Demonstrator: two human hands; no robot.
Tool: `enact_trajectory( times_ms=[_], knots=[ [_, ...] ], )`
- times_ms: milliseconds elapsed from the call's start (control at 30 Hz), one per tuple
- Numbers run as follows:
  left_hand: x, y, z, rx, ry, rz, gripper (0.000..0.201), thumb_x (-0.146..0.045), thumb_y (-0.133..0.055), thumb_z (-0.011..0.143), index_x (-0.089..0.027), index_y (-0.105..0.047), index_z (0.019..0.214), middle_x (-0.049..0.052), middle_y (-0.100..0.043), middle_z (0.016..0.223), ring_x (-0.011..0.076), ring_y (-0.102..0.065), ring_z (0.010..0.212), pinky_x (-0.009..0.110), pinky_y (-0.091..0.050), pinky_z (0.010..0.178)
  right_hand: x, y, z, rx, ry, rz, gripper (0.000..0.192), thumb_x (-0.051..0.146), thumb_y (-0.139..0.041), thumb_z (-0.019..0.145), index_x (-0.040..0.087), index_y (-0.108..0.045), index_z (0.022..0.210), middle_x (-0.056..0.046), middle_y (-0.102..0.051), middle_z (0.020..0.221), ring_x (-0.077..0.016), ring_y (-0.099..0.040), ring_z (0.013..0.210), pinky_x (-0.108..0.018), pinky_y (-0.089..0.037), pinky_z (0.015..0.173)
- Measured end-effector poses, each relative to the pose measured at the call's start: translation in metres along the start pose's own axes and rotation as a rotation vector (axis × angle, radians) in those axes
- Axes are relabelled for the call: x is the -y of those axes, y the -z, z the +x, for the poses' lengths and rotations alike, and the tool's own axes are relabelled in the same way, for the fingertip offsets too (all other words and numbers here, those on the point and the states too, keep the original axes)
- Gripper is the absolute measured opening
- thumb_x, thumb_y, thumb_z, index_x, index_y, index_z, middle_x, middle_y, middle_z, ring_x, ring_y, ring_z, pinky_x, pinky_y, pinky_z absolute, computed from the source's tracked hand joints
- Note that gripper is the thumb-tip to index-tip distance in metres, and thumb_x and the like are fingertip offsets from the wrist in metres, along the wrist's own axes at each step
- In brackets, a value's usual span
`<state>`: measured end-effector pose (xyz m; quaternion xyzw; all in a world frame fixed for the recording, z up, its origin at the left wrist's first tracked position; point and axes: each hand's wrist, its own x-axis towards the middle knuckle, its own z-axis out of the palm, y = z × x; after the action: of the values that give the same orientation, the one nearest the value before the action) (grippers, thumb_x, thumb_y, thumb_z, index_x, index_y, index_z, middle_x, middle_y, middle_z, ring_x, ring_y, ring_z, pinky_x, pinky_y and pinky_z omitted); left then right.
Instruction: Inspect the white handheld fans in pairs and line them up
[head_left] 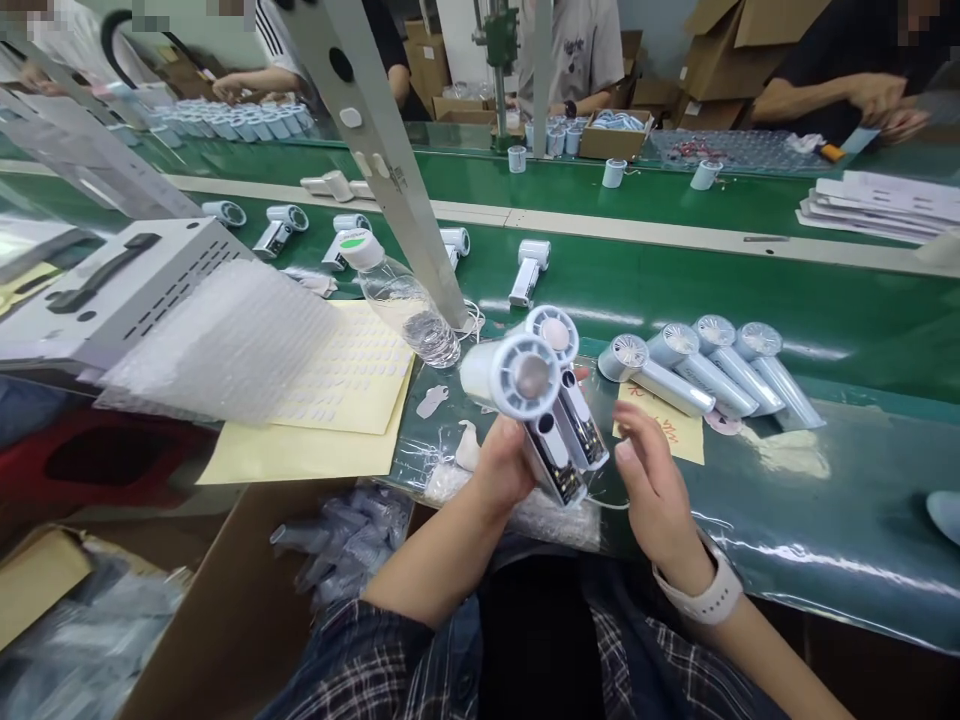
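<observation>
My left hand (506, 465) is closed around light blue handheld fans with round spoked heads. The nearer fan (529, 375) overlaps a second fan (581, 425) just behind it. Both have open handles with circuit boards showing. To their right, my right hand (656, 490) is open with fingers apart, apparently holding nothing. Beyond it several film-wrapped fans (739, 370) lie side by side, near a yellow note (664, 420) with red writing. Whether the left fingers wrap both handles is partly hidden.
A water bottle (409, 305) leans by a metal post (397, 180). Yellow label sheets (360, 440), bubble wrap (217, 340) and a grey machine (135, 290) are at left. Several fans, one a single fan (529, 270), line the green belt (637, 270). A carton (232, 600) stands below. Co-workers sit opposite.
</observation>
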<state>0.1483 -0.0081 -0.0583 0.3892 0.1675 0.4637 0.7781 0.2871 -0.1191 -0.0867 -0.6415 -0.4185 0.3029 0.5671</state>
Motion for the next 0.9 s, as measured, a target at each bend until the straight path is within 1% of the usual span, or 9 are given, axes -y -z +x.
enact_trajectory(
  times_ms=[33,100,200,300,367,433,500,567,900],
  knots=[
    [-0.002,0.004,-0.002,0.044,0.044,0.074,0.058,-0.07,-0.09,0.064,-0.022,-0.073,0.09,0.011,-0.078,0.116,0.035,-0.072,0.113,0.044,-0.06,0.093,-0.001,0.001,0.003,0.024,-0.001,0.021,0.044,0.058,-0.061,0.103,0.027,-0.065,0.135,-0.01,-0.053,0.161,-0.0312,-0.045,0.151,-0.05,-0.037,0.124],
    [-0.004,0.012,-0.005,0.142,0.12,0.207,0.062,-0.059,-0.099,0.056,-0.021,-0.077,0.101,0.011,-0.079,0.112,0.0332,-0.073,0.106,0.042,-0.059,0.09,-0.002,0.004,0.007,0.144,-0.018,0.117,0.058,0.061,-0.066,0.099,0.028,-0.058,0.146,-0.011,-0.054,0.161,-0.0334,-0.048,0.15,-0.054,-0.041,0.123],
    [-0.004,0.022,-0.002,0.108,0.158,0.272,0.06,-0.05,-0.1,0.061,-0.023,-0.077,0.109,0.008,-0.078,0.106,0.0264,-0.071,0.096,0.036,-0.058,0.084,0.003,0.011,0.011,0.178,-0.037,0.279,0.061,0.065,-0.08,0.087,0.026,-0.065,0.131,-0.014,-0.07,0.138,-0.0352,-0.066,0.127,-0.051,-0.058,0.105],
    [-0.001,0.024,0.003,0.048,0.231,0.15,0.06,-0.077,-0.075,0.081,-0.022,-0.074,0.105,0.005,-0.072,0.09,0.0186,-0.066,0.077,0.032,-0.056,0.072,0.006,0.018,0.013,0.089,-0.084,0.376,0.065,0.061,-0.088,0.081,0.028,-0.061,0.129,-0.011,-0.072,0.124,-0.0293,-0.073,0.103,-0.047,-0.063,0.092],
    [0.002,0.022,0.002,0.139,0.318,0.047,0.069,-0.086,-0.064,0.082,-0.021,-0.07,0.104,0.004,-0.067,0.089,0.017,-0.064,0.074,0.033,-0.056,0.07,0.006,0.022,0.013,0.07,-0.127,0.401,0.059,0.057,-0.086,0.085,0.028,-0.059,0.129,-0.009,-0.07,0.119,-0.0245,-0.072,0.093,-0.044,-0.063,0.088],
    [0.005,0.019,-0.004,0.237,0.361,0.025,0.06,-0.072,-0.08,0.08,-0.022,-0.065,0.11,0.004,-0.064,0.097,0.0167,-0.065,0.081,0.031,-0.056,0.073,0.005,0.025,0.01,0.064,-0.152,0.432,0.053,0.055,-0.08,0.09,0.027,-0.059,0.129,-0.009,-0.069,0.12,-0.0233,-0.071,0.092,-0.043,-0.063,0.084],
    [0.009,0.016,-0.011,0.276,0.35,0.066,0.056,-0.045,-0.091,0.077,-0.024,-0.06,0.119,0.002,-0.062,0.101,0.0152,-0.065,0.084,0.029,-0.055,0.075,0.004,0.026,0.006,0.076,-0.155,0.468,0.047,0.053,-0.075,0.093,0.026,-0.059,0.128,-0.01,-0.07,0.119,-0.0237,-0.07,0.092,-0.04,-0.062,0.078],
    [0.012,0.012,-0.015,0.283,0.326,0.101,0.056,-0.033,-0.09,0.078,-0.025,-0.056,0.123,0.001,-0.06,0.101,0.0143,-0.064,0.084,0.028,-0.054,0.074,0.005,0.027,0.002,0.09,-0.146,0.489,0.04,0.051,-0.072,0.094,0.024,-0.062,0.122,-0.01,-0.071,0.115,-0.0235,-0.069,0.089,-0.039,-0.061,0.073],
    [0.006,0.009,-0.012,0.32,0.273,0.15,0.042,-0.038,-0.084,0.082,-0.023,-0.058,0.113,0.001,-0.062,0.095,0.0171,-0.065,0.08,0.034,-0.053,0.076,0.006,0.025,-0.001,0.182,-0.163,0.493,0.039,0.052,-0.074,0.094,0.025,-0.065,0.121,-0.007,-0.07,0.103,-0.0225,-0.067,0.084,-0.039,-0.06,0.075]
  ],
)
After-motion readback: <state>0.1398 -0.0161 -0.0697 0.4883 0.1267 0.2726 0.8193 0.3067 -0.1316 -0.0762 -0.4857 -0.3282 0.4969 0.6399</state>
